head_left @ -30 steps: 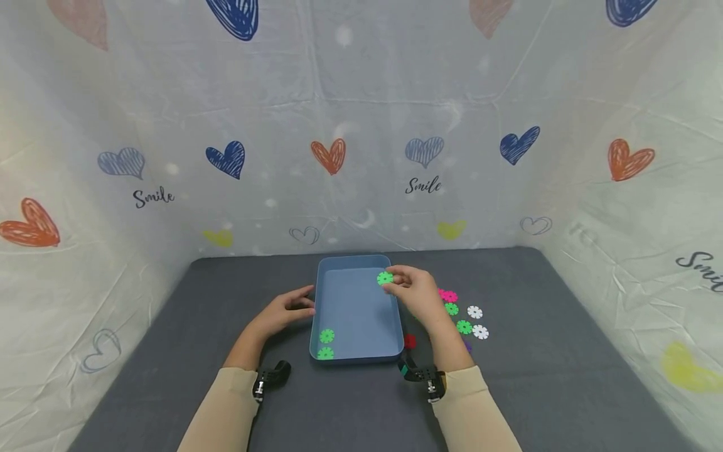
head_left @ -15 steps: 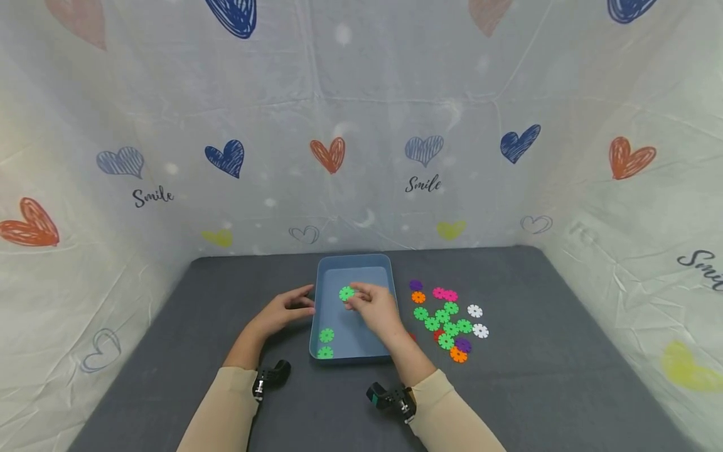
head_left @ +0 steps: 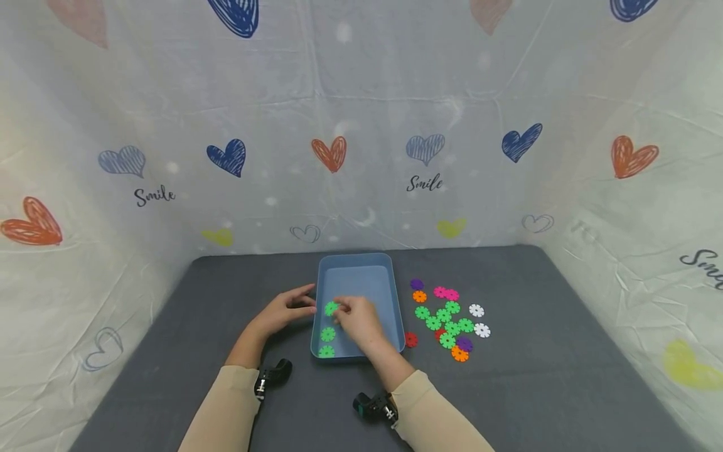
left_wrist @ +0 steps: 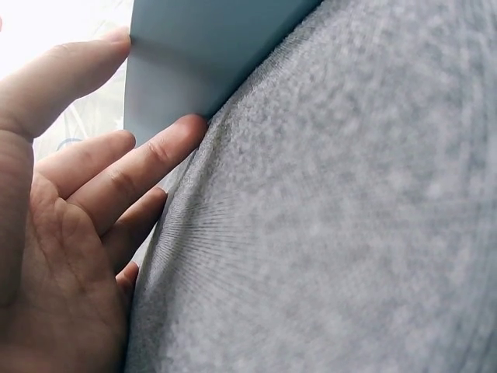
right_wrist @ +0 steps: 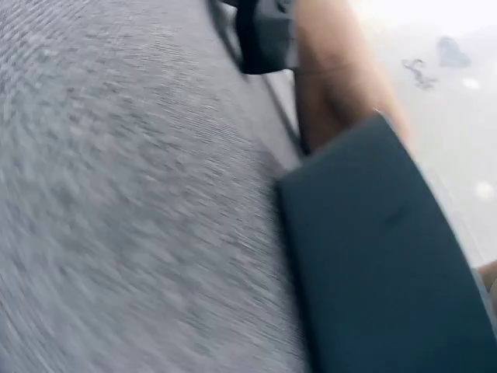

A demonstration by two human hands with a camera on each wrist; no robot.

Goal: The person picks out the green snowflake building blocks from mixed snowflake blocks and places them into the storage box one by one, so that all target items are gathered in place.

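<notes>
In the head view a shallow blue tray (head_left: 367,276) stands before me. My right hand (head_left: 359,321) reaches over it and pinches a green notched, flower-shaped plastic disc (head_left: 330,308) close to the left wall. Two matching green discs, a middle one (head_left: 327,334) and a front one (head_left: 326,351), lie in a column along that side. Beside the tray's left edge rests my left hand (head_left: 285,311), fingers spread and relaxed. The left wrist view shows its fingertips right at the tray's outer wall (left_wrist: 202,62). From the right wrist, the tray's wall (right_wrist: 380,256) hides most of the right hand.
Right of the tray, loose discs lie on the grey cloth (head_left: 536,376): several green ones (head_left: 443,315), pink (head_left: 451,294), white (head_left: 476,311), purple (head_left: 417,284) and orange (head_left: 460,354). A red disc (head_left: 411,339) sits against the tray's right side. A heart-printed curtain (head_left: 361,207) closes the back.
My right hand has carried the green disc from the tray's upper right corner leftward and toward me, down to the left wall. My left hand has stayed in place.
</notes>
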